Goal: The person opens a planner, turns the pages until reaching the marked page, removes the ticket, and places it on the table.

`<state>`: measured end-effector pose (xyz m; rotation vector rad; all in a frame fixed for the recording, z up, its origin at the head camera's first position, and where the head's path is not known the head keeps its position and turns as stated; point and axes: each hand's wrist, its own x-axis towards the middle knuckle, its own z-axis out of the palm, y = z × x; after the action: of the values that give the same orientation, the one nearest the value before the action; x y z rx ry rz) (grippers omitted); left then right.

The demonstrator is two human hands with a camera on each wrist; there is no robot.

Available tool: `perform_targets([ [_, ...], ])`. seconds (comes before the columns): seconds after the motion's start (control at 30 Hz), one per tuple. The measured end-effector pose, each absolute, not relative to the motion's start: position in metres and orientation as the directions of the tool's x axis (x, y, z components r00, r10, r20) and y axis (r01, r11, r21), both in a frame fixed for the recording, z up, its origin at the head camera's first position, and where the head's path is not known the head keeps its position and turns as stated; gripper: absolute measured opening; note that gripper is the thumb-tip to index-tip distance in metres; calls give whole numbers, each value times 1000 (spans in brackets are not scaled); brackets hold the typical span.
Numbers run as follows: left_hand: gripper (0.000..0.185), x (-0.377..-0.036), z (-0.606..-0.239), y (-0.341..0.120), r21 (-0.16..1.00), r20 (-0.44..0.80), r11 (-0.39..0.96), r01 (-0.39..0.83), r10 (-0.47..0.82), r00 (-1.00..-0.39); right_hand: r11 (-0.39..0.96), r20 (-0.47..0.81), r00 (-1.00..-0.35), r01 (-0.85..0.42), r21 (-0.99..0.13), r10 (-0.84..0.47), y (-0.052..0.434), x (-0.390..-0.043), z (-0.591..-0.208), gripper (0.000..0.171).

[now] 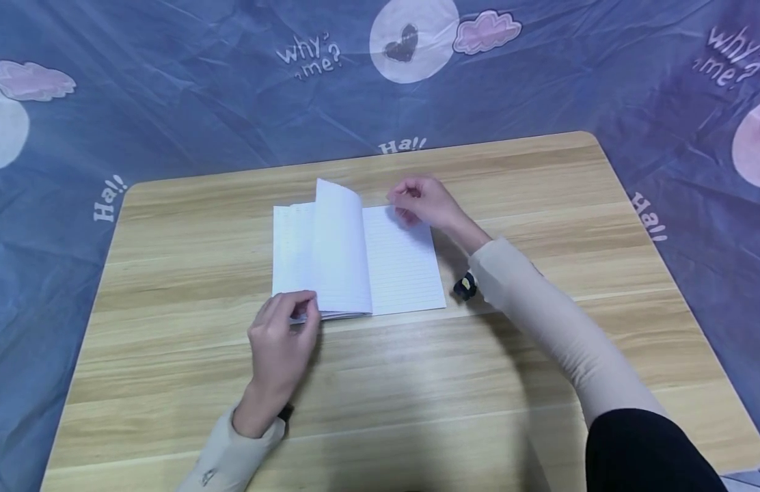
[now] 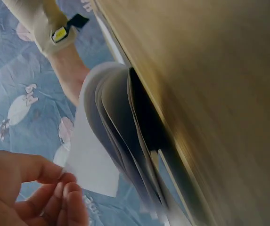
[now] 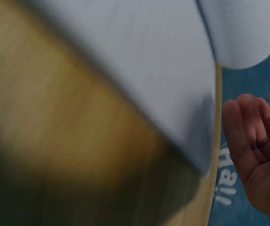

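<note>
An open notebook point(image 1: 407, 263) with lined white pages lies on the wooden table. One raised page point(image 1: 342, 246) curves up from near the spine and leans over the left side. My left hand point(image 1: 284, 335) pinches that page's lower edge between thumb and index finger. The left wrist view shows the pinched page point(image 2: 94, 160) bowed outward, with several more leaves fanned behind it. Above the top right corner of the notebook hovers my right hand point(image 1: 423, 201). Its fingers point(image 3: 242, 134) are loosely bent and hold nothing.
The pale wooden table point(image 1: 189, 232) has rounded corners. Behind it hangs a blue cloth point(image 1: 201, 89) printed with clouds, circles and lettering. A small black wrist device point(image 1: 465, 286) sits by the right cuff.
</note>
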<state>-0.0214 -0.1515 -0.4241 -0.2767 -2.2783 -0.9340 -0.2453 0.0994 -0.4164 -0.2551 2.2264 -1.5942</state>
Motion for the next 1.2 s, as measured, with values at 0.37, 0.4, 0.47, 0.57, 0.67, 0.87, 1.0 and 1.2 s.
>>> perform_targets([
  [0.37,10,-22,-428,-170,555,372,817,157,-75,-925,709,-82,-937,-197,-677,-338,130,-244,-432,11],
  [0.4,11,-22,-429,-171,553,343,822,137,-75,-937,722,-79,-939,-203,-661,-336,132,-244,-433,13],
  [0.47,11,-24,-430,-172,555,288,825,103,-75,-955,743,-80,-938,-213,-635,-337,135,-245,-435,15],
  [0.57,11,-26,-432,-175,551,208,833,56,-72,-976,764,-79,-935,-231,-603,-345,137,-246,-437,18],
  [0.67,10,-28,-432,-177,530,105,848,-1,-66,-992,776,-71,-931,-254,-578,-357,138,-247,-438,21],
  [0.87,6,-32,-430,-178,500,-69,862,-85,-58,-996,785,-3,-917,-339,-518,-398,139,-246,-437,22],
  [1.0,8,-33,-430,-180,492,-82,865,-96,-64,-995,800,35,-909,-384,-461,-416,139,-245,-436,23],
  [1.2,11,-34,-431,-181,490,-99,865,-111,-71,-993,792,99,-905,-411,-451,-413,138,-246,-434,14],
])
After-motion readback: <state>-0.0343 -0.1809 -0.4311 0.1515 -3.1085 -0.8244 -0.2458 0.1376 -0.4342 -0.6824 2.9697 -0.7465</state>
